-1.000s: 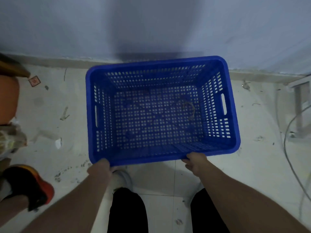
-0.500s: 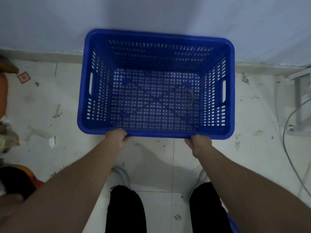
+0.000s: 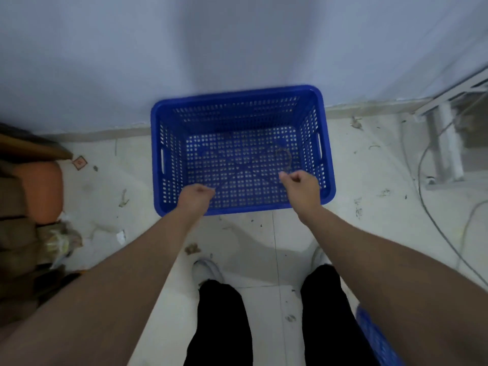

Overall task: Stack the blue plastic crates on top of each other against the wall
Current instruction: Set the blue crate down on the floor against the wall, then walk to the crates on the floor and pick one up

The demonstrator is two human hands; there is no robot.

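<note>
A blue plastic crate (image 3: 169, 159) with perforated walls stands upright on the floor, its far side against the pale wall (image 3: 237, 35). It is empty apart from a bent rusty bit on its bottom. My left hand (image 3: 196, 196) hovers over the near rim, fingers curled, holding nothing. My right hand (image 3: 299, 184) hovers over the near right part of the crate, also curled and apart from it. A corner of a second blue crate (image 3: 376, 339) shows at the bottom right, behind my right leg.
An orange pot (image 3: 39, 191) and brown stacked items stand at the left with a crumpled bag. A white metal frame (image 3: 446, 143) and loose cables (image 3: 422, 196) lie at the right. Debris dots the tiled floor; my shoes are just behind the crate.
The crate went from held in the air down to the floor against the wall. Both hands have let go of its near rim and lifted off it.
</note>
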